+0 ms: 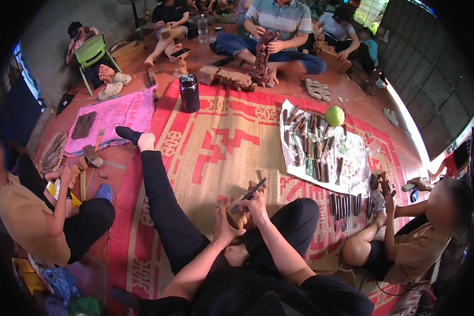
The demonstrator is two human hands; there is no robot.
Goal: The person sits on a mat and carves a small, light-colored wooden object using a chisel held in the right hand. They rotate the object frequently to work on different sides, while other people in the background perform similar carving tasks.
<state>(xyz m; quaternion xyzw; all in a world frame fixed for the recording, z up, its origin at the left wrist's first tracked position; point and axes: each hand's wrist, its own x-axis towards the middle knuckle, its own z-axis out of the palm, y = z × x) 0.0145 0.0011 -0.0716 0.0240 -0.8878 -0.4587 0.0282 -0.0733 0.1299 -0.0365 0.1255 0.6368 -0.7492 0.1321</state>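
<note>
Between my bent legs, my left hand [226,228] is closed around a brown piece of wood [238,219]. My right hand [255,206] grips a long, flat, dark bar that looks like a file [254,189]. Its lower end lies close over the wood; whether it touches I cannot tell. Just beyond my right hand, more brown wood [262,180] shows, and I cannot make out whether it belongs to the same piece. My fingers hide much of the wood's shape.
A white sheet [353,181] bears several carving tools [317,152] and a green round fruit [334,116]; more tools [345,205] lie nearer on the patterned mat [216,158]. A dark flask [189,94] stands at its far edge. People sit left, right and across, some with wood carvings [263,58].
</note>
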